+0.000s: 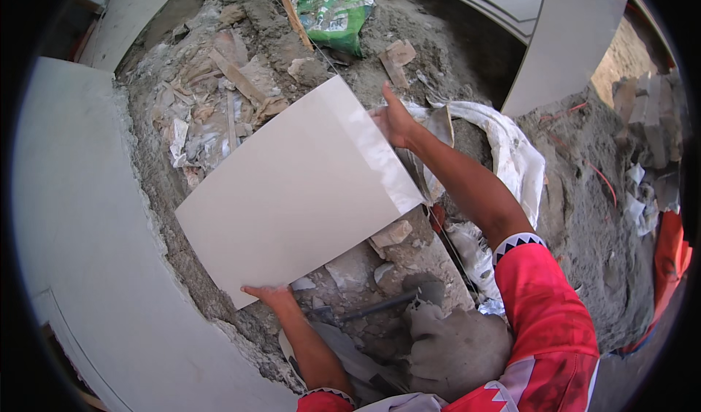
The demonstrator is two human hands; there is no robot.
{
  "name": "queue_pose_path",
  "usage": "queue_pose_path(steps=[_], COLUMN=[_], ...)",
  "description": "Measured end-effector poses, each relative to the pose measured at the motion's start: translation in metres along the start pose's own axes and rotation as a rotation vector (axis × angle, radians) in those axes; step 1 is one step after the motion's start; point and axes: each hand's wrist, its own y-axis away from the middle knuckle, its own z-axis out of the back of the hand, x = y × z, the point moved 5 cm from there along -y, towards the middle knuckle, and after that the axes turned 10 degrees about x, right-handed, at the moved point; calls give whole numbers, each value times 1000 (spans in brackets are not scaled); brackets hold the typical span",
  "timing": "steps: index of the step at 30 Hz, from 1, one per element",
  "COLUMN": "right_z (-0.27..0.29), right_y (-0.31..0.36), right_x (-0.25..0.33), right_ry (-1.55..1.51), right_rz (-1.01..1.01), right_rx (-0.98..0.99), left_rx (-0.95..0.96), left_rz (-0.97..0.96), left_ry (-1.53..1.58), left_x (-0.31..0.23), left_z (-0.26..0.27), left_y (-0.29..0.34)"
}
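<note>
A large beige rectangular tile [292,193] is held tilted over the rubble in front of me. A glossy lighter band runs along its right end. My left hand [269,296] grips the near edge by the lower left corner, thumb on the top face and the other fingers hidden underneath. At the right end my right hand [396,124] holds the edge, its thumb raised and its fingertips partly hidden behind the tile. Below the tile, broken pieces [349,270] lie in grey dirt beside a dark bar-like handle [380,306].
A pale flat slab [80,186] with a rough edge runs along the left. Debris and wood scraps [237,76] lie beyond the tile, near a green bag [339,18]. A white sack [515,145] lies to the right, below a leaning grey panel [566,47]. Orange material [666,259] sits far right.
</note>
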Motion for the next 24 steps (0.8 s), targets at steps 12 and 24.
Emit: queue_pose_path(steps=[12,24], right_z=[-11,-1], right_y=[0,-4], right_x=[1,0], right_ry=[-37,4], right_rz=[-12,-17], right_rx=[91,39], left_rx=[-36,-27], left_rz=[12,12], left_ry=[19,-35], left_x=[-3,-2], left_z=[6,8], left_y=[-3,-6])
